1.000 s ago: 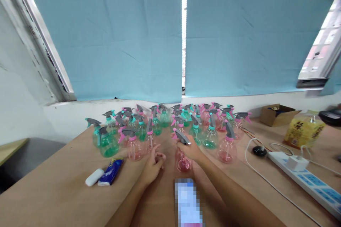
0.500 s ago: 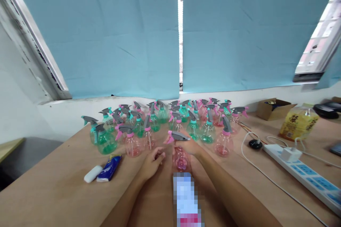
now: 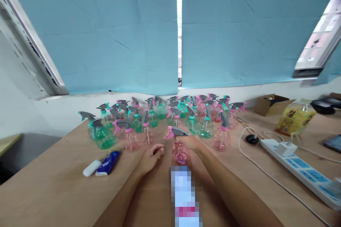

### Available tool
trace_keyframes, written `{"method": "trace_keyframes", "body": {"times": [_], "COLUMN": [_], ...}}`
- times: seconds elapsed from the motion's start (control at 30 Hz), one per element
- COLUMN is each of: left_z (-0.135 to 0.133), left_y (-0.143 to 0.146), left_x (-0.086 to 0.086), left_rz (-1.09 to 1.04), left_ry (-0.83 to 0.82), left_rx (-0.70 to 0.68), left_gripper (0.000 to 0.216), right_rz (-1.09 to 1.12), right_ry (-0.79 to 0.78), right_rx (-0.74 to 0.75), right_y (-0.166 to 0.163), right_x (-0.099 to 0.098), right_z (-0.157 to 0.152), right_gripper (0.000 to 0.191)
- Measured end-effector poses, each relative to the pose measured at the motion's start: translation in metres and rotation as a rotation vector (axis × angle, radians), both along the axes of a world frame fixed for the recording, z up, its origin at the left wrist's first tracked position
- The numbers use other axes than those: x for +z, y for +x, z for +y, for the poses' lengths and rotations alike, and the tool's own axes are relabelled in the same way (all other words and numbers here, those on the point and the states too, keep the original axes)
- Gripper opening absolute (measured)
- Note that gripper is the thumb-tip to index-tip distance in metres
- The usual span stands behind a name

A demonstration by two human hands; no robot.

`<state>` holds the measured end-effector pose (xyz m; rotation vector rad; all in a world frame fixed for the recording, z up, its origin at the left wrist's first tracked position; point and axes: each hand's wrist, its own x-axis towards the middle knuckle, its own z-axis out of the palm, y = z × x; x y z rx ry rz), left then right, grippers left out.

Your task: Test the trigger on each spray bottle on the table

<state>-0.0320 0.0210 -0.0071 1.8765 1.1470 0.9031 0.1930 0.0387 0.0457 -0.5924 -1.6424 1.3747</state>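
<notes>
Your right grip (image 3: 188, 139) is wrapped around a pink spray bottle (image 3: 181, 154). Left of it, your left grip (image 3: 150, 156) sits loosely curled, partly wide.

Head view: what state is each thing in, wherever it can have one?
Right hand: closed around the pink spray bottle
Pink spray bottle: held, spray head on
Left hand: loosely curled, holding nothing visible
Near phone: screen lit
Other spray bottles: standing, heads on
Cardboard box: open
White adapter: on the power strip, cable attached
Blue blinds: lowered
</notes>
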Motion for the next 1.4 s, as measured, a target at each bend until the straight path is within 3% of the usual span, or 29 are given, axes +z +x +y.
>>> {"method": "trace_keyframes", "body": {"times": [0.17,0.4,0.67,0.93,1.13,1.4], "left_z": [-0.0002,0.0015,0.0003,-0.0011,-0.0008,-0.0016], "left_y": [0.0012,-0.0001,0.0007,0.0013,0.0011,0.0005], "left_x": [0.0013,-0.0016,0.0006,0.0005,0.0014,0.0022], "left_rz": [0.005,0.028,0.032,0.051,0.052,0.074], "left_ry": [0.005,0.009,0.014,0.025,0.047,0.048], "left_rx": [-0.006,-0.006,-0.007,0.000,-0.014,-0.001], "left_gripper": [0.036,0.036,0.035,0.033,0.034,0.032], "right_rz": [0.108,-0.030,0.053,-0.008,0.043,0.034], "right_ry": [-0.025,0.034,-0.005,0.002,-0.031,-0.015], "right_rx": [0.024,-0.003,0.027,-0.008,0.022,0.011], "right_y": [-0.0033,0.0019,-0.0012,0.0025,-0.0014,-0.0010], "right_x": [-0.0037,-0.0012,-0.0007,-0.0053,-0.0019,-0.0035], "right_z": [0.0009,0.0019,0.0034,0.0064,0.0045,0.0044], "right_gripper": [0.019,0.032,0.027,0.030,0.018,0.031]}}
